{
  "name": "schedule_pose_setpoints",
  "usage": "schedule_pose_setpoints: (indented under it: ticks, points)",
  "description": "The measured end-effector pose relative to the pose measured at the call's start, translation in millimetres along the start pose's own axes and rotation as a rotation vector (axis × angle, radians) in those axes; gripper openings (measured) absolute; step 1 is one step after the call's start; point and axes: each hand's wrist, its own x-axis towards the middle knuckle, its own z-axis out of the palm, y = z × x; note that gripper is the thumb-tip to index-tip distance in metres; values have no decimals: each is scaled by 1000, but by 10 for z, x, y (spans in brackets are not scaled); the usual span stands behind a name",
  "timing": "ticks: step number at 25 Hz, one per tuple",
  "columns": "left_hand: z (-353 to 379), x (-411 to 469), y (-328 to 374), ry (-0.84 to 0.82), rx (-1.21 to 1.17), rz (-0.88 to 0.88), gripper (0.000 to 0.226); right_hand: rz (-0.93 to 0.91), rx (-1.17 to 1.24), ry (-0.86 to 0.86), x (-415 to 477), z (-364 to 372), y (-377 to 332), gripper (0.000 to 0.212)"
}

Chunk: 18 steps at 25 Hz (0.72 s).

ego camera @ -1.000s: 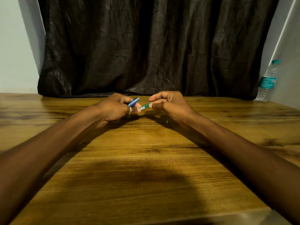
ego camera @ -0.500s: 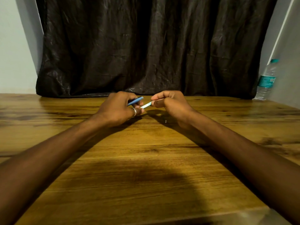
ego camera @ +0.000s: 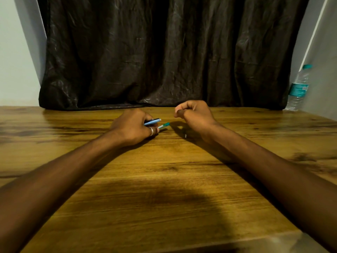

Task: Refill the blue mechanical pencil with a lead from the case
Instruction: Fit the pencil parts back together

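Left hand (ego camera: 134, 127) curled on the wide, wood-grain table (ego camera: 164, 189), grasping a slim blue mechanical pencil (ego camera: 152, 122) whose free end points right, toward the other hand. Same hand also holding, lower between the fingers, a small clear lead case with a green tip (ego camera: 164, 126), just under the pencil and close above the tabletop. Silver ring (ego camera: 151, 131) on one finger of that hand. Right hand (ego camera: 195, 115) loosely clenched, thumb and fingertips pinched together, raised a little and apart from pencil and case; cannot tell whether a lead sits in the pinch. Behind: crinkled dark curtain (ego camera: 173, 52), pale wall either side. Far right, clear plastic water bottle with teal cap and label (ego camera: 299, 88), upright at the table's back edge. Tiny shiny speck (ego camera: 185, 136) on the wood beside the right wrist, too small to identify.
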Motion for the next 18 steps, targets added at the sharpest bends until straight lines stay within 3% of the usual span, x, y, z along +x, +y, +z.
schedule_pose_setpoints:
  ticks: [14,18]
  points:
    - [59,8,-17,-36,-9,-27,21,-70,-73,-2,16,-42,21,16]
    - [44,28,-24,15,-39,-43,24,-181,-268,-74,20,-145,21,14]
